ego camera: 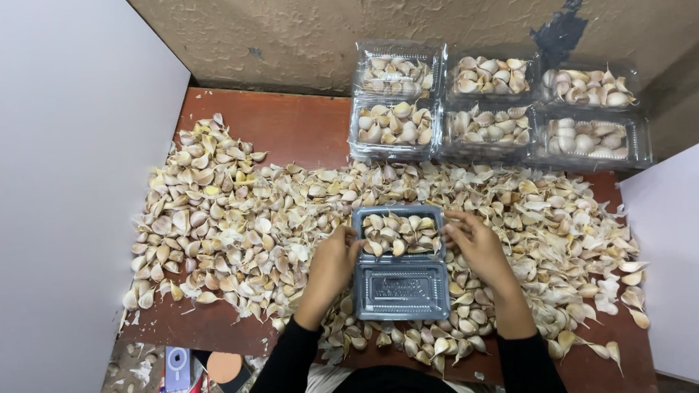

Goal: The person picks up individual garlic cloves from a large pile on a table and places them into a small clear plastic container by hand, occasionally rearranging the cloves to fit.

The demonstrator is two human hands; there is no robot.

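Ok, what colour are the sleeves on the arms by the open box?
Black, both sleeves, seen in the head view beside the clear plastic box.

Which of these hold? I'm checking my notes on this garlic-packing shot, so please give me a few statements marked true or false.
1. The open clamshell box holds garlic cloves in its far half. True.
2. Both hands grip a knife. False: the left hand and right hand rest at the box's sides.
3. Six closed boxes stand at the table's far edge. True.
4. The table is bare. False: loose cloves cover it.
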